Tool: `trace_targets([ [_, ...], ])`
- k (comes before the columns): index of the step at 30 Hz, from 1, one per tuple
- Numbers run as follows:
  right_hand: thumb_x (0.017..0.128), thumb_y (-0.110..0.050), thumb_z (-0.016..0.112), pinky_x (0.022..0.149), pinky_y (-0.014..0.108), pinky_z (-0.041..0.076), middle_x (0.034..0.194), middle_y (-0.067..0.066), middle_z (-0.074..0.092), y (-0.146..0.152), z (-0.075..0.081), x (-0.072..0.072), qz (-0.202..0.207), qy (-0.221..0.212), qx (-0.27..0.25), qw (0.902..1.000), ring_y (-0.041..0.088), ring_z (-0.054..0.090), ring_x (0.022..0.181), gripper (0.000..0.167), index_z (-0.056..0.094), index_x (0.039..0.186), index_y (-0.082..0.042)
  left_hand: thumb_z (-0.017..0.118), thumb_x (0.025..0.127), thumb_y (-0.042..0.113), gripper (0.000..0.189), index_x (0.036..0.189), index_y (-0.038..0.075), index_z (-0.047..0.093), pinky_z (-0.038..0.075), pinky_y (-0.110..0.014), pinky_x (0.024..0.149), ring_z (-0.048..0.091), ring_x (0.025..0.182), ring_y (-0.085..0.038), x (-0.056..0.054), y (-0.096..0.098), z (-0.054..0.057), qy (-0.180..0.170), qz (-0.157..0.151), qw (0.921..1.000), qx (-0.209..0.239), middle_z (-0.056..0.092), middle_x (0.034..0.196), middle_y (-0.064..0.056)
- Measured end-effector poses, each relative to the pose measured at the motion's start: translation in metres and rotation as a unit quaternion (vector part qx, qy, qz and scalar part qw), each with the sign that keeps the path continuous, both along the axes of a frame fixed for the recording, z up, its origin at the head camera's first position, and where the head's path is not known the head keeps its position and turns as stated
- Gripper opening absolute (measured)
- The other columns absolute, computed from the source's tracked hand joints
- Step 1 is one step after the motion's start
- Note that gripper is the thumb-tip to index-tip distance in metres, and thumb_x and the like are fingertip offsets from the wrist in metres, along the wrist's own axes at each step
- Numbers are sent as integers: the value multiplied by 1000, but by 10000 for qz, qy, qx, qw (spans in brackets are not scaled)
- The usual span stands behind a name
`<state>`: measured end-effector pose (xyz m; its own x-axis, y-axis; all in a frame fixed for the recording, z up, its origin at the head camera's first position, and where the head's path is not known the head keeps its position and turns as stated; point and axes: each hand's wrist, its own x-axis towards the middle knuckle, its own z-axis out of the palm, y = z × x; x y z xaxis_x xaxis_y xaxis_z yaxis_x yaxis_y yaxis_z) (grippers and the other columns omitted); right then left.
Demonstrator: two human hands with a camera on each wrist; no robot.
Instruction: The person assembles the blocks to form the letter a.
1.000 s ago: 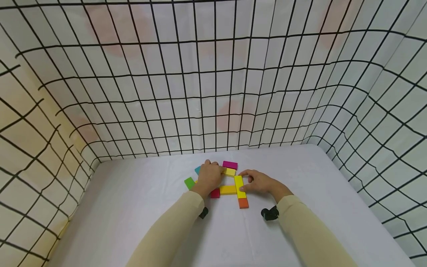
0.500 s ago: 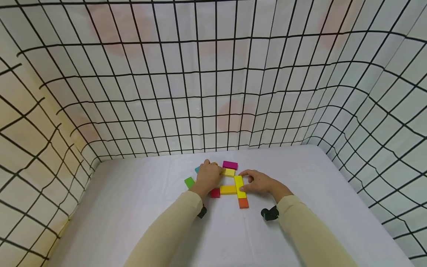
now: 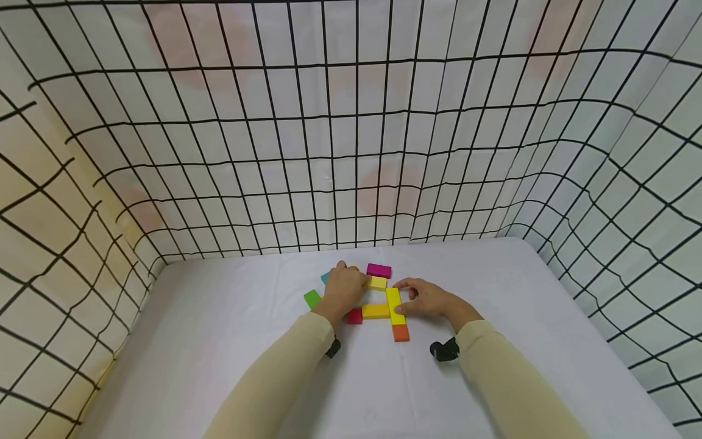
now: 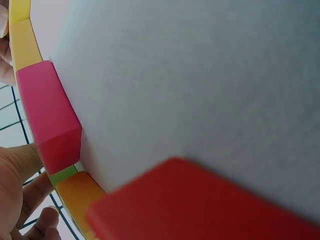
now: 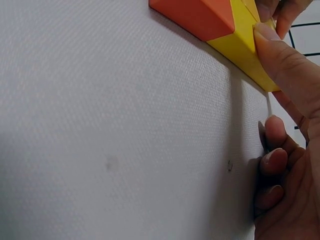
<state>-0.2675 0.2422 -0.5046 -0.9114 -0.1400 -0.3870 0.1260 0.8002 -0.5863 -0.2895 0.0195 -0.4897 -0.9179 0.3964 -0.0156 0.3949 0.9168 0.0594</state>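
On the tabletop (image 3: 378, 390), an orange block (image 3: 401, 333) abuts the yellow block (image 3: 393, 299) at 6 o'clock; the right hand (image 3: 430, 299) pinches the latter from 3 o'clock. At 10 o'clock, the left hand (image 3: 344, 289) adjoins a pale yellow block (image 3: 377, 283); its grip cannot be determined

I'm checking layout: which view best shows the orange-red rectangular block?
The head view: the orange-red rectangular block is small but uncropped, touching a yellow rectangular block. Right wrist is closer but crops it; I can't identify it in left wrist.
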Motion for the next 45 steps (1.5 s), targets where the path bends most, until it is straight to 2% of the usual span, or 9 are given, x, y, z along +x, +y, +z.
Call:
trace_targets([
  [11, 82, -42, 84, 75, 34, 40, 100, 6, 51, -1, 1, -2, -4, -47, 45, 10000, 23, 49, 95, 64, 58, 139, -27, 67, 99, 36, 34, 132, 34, 69, 45, -29, 82, 48, 93, -20, 0, -3, -3, 80, 51, 9999, 72, 75, 119, 3],
  [17, 82, -42, 84, 76, 34, 41, 99, 6, 51, 0, 0, -1, 94, 7, -8, 10000, 22, 49, 95, 66, 57, 140, -24, 66, 98, 43, 50, 146, 32, 57, 47, -34, 93, 52, 104, -22, -2, -10, -4, 76, 0, 9997, 211, 70, 129, 1],
  [20, 82, -42, 84, 76, 34, 41, 99, 6, 50, -1, 0, -1, 98, 16, -38, 9999, 22, 49, 95, 67, 57, 140, -24, 64, 98, 49, 53, 146, 29, 56, 47, -36, 97, 52, 109, -23, -6, -19, -3, 145, 71, 9993, 339, 65, 133, -1],
  [27, 83, -42, 84, 77, 35, 41, 101, 6, 50, -2, 3, 0, 101, 15, 4, 9999, 22, 49, 96, 68, 56, 142, -23, 62, 101, 44, 33, 123, 20, 67, 49, -37, 90, 51, 102, -25, -13, -45, 4, -37, 730, 9941, 807, 65, 121, -6],
  [30, 83, -41, 84, 78, 35, 41, 101, 6, 50, -2, 4, 2, 61, -20, -13, 10000, 22, 48, 97, 68, 56, 142, -23, 63, 99, 44, 29, 108, 17, 70, 48, -36, 84, 50, 94, -24, -12, -50, 5, -229, 729, 9935, 840, 67, 104, -3],
  [35, 84, -40, 83, 78, 36, 41, 101, 6, 50, -1, 3, 2, 57, -52, -61, 10000, 22, 49, 98, 66, 55, 142, -23, 69, 90, 58, 40, 87, 18, 69, 42, -33, 74, 49, 86, -21, -4, -50, 4, -494, 466, 9944, 804, 61, 78, 2],
  [37, 84, -41, 83, 77, 35, 41, 101, 6, 50, -1, 2, 1, 65, -55, -56, 9999, 22, 49, 97, 66, 56, 141, -24, 71, 85, 64, 46, 87, 18, 69, 43, -34, 77, 49, 89, -21, 0, -49, 3, -482, 397, 9951, 769, 62, 84, 1],
  [41, 83, -43, 83, 77, 35, 40, 101, 7, 50, -1, 1, 0, 112, -22, -14, 9999, 23, 49, 96, 68, 55, 142, -23, 75, 78, 69, 56, 98, 17, 67, 46, -39, 86, 47, 101, -24, 5, -47, 0, -379, 411, 9949, 844, 61, 108, -5],
  [45, 83, -43, 83, 76, 35, 41, 101, 6, 50, -2, -1, -2, 89, -37, 27, 9999, 23, 49, 96, 68, 55, 142, -24, 77, 77, 68, 63, 109, 16, 64, 47, -41, 93, 46, 109, -24, 6, -48, -4, -409, 466, 9942, 882, 59, 122, -6],
])
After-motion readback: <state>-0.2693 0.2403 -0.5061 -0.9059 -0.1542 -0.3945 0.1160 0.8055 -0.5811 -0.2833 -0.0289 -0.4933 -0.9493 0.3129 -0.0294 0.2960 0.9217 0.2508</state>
